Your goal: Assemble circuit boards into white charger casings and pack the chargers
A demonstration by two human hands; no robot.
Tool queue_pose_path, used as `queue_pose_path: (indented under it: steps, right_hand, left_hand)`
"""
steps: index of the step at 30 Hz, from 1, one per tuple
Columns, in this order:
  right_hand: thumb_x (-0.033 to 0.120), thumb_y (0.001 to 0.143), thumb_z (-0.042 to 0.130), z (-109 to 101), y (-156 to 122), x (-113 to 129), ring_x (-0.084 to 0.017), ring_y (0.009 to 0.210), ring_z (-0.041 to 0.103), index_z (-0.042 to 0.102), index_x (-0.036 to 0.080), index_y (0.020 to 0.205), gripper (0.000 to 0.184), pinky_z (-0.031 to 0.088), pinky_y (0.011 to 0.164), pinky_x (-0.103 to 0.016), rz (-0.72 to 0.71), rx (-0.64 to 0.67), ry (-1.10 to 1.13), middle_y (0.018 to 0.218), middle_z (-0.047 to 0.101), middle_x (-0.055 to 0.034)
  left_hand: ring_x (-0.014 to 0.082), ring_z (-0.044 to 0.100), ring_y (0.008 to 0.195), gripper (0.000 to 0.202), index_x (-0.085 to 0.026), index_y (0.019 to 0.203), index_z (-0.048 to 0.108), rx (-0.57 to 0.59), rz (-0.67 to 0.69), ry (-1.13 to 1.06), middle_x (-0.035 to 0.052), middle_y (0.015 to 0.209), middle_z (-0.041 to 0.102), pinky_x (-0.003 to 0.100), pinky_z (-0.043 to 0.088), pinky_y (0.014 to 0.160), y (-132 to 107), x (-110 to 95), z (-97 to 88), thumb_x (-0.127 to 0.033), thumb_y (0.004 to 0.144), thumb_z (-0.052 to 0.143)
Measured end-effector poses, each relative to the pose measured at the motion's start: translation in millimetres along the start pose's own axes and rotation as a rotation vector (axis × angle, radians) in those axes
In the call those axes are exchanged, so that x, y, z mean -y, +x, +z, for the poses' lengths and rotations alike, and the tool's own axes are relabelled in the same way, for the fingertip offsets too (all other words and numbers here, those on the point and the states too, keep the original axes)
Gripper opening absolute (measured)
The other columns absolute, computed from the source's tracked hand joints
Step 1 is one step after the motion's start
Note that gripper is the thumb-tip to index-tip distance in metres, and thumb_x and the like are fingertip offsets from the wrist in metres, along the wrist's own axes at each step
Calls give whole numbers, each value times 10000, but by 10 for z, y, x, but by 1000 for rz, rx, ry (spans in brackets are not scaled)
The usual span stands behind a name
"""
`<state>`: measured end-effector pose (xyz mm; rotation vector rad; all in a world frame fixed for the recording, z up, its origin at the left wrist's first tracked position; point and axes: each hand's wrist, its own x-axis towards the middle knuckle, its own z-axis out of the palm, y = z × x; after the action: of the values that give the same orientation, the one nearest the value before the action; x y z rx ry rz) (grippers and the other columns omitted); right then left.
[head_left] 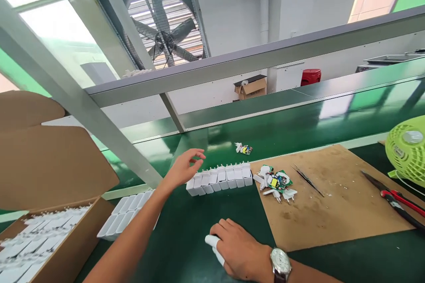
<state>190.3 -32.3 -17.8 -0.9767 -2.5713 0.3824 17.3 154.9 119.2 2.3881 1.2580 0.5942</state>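
Note:
My left hand (184,167) reaches out over the green bench, fingers loosely apart and holding nothing, just above the left end of a row of white charger housings (219,179). My right hand (237,247), with a wristwatch (280,264) on it, rests on the bench near me. Its fingers are curled around a white plastic part (212,244). A second batch of white housings (124,214) lies to the left of my left forearm.
An open cardboard box (59,256) of white housings stands at the left. A brown board (335,194) carries small circuit boards and plug pieces (277,183), tweezers (307,180) and red-handled cutters (395,199). A lime-green fan (407,150) stands at the right, loose parts (244,148) on the belt.

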Motion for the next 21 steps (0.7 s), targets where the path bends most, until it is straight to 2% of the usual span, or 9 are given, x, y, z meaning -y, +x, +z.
queue_pose_path:
  steps: [3, 5, 8, 11, 14, 17, 19, 21]
  right_hand:
    - [243, 837, 684, 44, 27, -53, -247, 1074, 553, 690, 115, 1075, 270, 494, 913, -365, -35, -20, -10, 1245, 627, -119]
    - [290, 834, 709, 77, 50, -86, -241, 1050, 553, 702, 112, 1027, 262, 495, 894, -357, -69, -38, -45, 1226, 629, -112]
    - [355, 838, 715, 98, 85, -121, -234, 1008, 551, 713, 119, 937, 257, 501, 857, -353, -104, -74, -106, 1180, 630, -104]
    - [393, 860, 714, 96, 125, -145, -222, 975, 552, 712, 134, 903, 262, 500, 808, -343, -126, -116, -147, 1137, 642, -95]
    - [419, 896, 701, 108, 180, -176, -207, 929, 562, 708, 143, 902, 276, 488, 756, -326, -142, -143, -172, 1092, 667, -82]
    - [385, 941, 657, 123, 225, -206, -198, 915, 577, 708, 138, 920, 253, 475, 724, -321, -150, -177, -174, 1095, 681, -77]
    - [385, 941, 658, 109, 227, -207, -198, 925, 585, 708, 136, 944, 254, 480, 740, -318, -154, -191, -158, 1102, 684, -80]
    - [388, 899, 704, 68, 201, -185, -203, 926, 589, 704, 131, 936, 260, 491, 761, -318, -158, -182, -141, 1086, 682, -89]
  left_hand:
    - [289, 679, 1139, 315, -246, 1046, 709, 194, 143, 106, 85, 1394, 648, 405, 572, 945, 421, -333, 251, -474, 905, 544]
    - [315, 650, 1202, 303, -250, 1032, 736, 268, 194, 153, 83, 1358, 674, 423, 545, 1001, 712, -485, 441, -468, 888, 583]
    - [353, 609, 1267, 289, -241, 1054, 749, 352, 238, 236, 101, 1320, 698, 461, 480, 1084, 1127, -600, 697, -409, 839, 650]
    - [367, 585, 1312, 357, -233, 1107, 742, 438, 244, 323, 115, 1339, 697, 453, 455, 1104, 1451, -616, 914, -283, 756, 702]
    - [381, 606, 1297, 483, -231, 1151, 731, 505, 219, 404, 129, 1376, 681, 454, 478, 1067, 1648, -575, 1077, -176, 672, 713]
    - [377, 652, 1236, 555, -257, 1174, 717, 528, 193, 462, 112, 1337, 709, 445, 502, 1025, 1735, -521, 1141, -162, 628, 739]
    - [367, 670, 1204, 556, -264, 1188, 705, 502, 186, 468, 104, 1302, 726, 435, 504, 1019, 1747, -502, 1120, -200, 639, 761]
    - [369, 657, 1218, 564, -237, 1236, 679, 423, 183, 437, 125, 1309, 714, 447, 492, 1038, 1728, -513, 1053, -247, 678, 758]
